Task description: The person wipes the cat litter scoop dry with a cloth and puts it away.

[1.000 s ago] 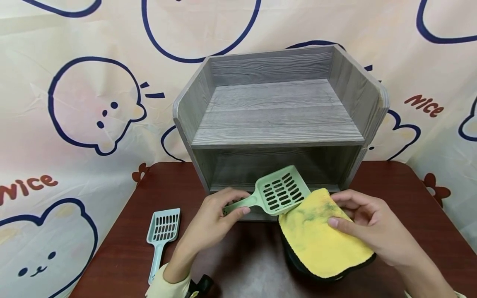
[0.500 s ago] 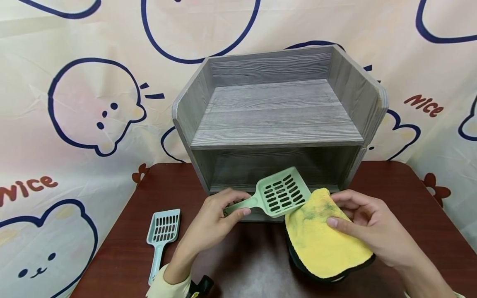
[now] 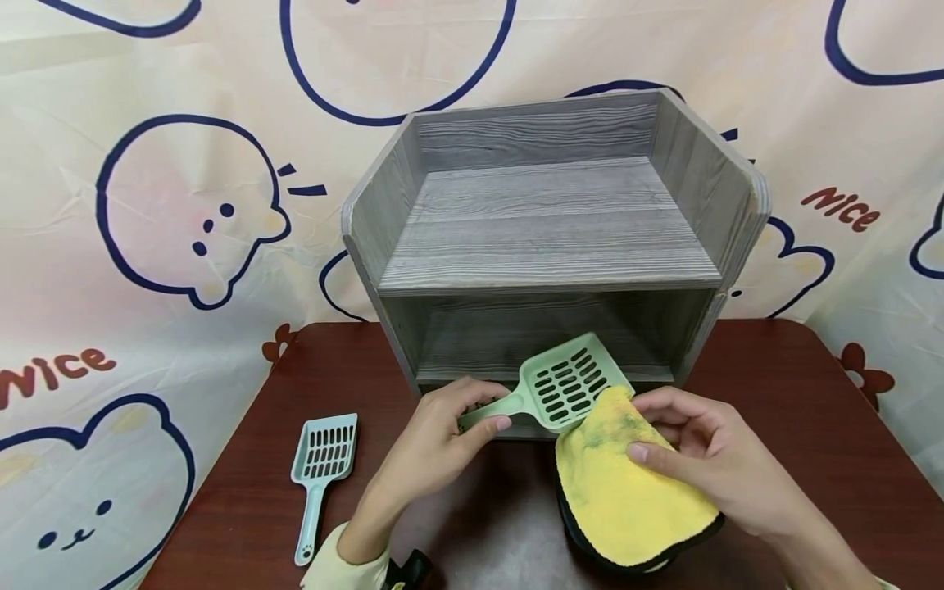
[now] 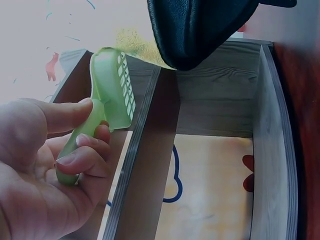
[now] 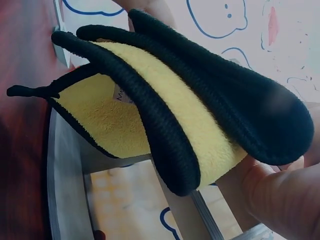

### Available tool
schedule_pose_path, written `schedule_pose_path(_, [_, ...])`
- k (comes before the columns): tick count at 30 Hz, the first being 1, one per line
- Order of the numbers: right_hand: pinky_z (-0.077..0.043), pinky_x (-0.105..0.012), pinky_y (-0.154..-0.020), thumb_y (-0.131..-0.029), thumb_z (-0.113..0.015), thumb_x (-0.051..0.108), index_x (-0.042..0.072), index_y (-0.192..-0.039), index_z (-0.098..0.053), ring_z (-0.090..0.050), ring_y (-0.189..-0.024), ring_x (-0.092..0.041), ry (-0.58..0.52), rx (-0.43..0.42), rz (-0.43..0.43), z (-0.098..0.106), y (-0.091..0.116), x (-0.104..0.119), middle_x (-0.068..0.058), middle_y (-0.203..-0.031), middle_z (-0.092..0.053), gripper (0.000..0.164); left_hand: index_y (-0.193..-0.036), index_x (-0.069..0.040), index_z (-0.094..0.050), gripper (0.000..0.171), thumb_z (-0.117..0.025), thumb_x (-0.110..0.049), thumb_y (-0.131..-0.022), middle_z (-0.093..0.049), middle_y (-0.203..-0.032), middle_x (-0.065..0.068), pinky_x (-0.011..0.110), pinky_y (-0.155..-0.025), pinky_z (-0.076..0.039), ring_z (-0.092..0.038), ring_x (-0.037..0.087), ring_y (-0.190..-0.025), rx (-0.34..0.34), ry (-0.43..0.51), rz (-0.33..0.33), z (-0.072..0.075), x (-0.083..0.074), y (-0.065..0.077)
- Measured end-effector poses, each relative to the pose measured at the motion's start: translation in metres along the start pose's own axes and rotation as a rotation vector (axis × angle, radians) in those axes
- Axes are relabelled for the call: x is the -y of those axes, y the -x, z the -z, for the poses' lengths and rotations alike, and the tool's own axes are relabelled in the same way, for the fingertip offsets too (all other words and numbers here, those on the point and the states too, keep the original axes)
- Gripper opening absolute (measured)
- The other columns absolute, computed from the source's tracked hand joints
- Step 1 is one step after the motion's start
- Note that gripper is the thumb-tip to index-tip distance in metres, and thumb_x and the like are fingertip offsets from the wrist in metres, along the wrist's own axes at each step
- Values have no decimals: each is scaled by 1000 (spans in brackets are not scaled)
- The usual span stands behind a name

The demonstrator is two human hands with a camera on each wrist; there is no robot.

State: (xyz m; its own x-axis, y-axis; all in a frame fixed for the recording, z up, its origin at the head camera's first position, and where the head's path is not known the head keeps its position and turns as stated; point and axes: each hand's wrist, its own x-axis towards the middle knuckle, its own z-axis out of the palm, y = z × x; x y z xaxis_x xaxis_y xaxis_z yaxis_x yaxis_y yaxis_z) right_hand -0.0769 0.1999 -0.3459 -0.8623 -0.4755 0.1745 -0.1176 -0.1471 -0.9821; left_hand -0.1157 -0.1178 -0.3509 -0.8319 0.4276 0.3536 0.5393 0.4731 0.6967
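Note:
A green slotted litter scoop [image 3: 566, 385] is held by its handle in my left hand [image 3: 435, 442], tilted up in front of the shelf's lower opening. In the left wrist view, the thumb and curled fingers [image 4: 89, 160] wrap the scoop's handle [image 4: 75, 150]. My right hand [image 3: 711, 459] pinches a yellow cloth [image 3: 627, 492] with a dark border and greenish smudges. The cloth's upper corner lies against the scoop's right edge; its lower part hangs down. In the right wrist view, the folded cloth [image 5: 165, 80] shows its dark side and a small label, and hides most of the fingers.
A grey wooden two-level shelf [image 3: 549, 221] stands on the dark red table [image 3: 339, 369] behind the hands. A pale blue slotted scoop [image 3: 313, 500] lies to the left of my left arm. A patterned curtain [image 3: 221, 65] hangs behind.
My left hand and the green scoop have shifted slightly to the right. My right hand has moved left with the cloth, whose hanging part has swung back left.

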Motion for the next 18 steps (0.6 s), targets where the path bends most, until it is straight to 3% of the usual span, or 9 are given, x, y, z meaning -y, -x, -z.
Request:
schedule_pose_path(9, [-58,-49,-64,-93,-57,-13,-6,-125,-53,-73,-91,-25,-16,50,-3,-8,-4,-7,-15,-111,-69,33,-113,-27,-69,20,-71,-24,-93,-60,-95,-16,26,-68,-46,-52,8,-77,11,-8,0,-3,-2,0])
schedule_pose_path(18, [-59,-47,-66,-93,-58,-11,-4,-127,-53,-72,-93,-26,29,28,-4,-6,-3,-8,-16,-116,-66,35,-114,-27,-68,23,-72,-21,-93,-57,-92,-15,25,-66,-45,-51,7,-76,31,-26,34,-1,-3,3])
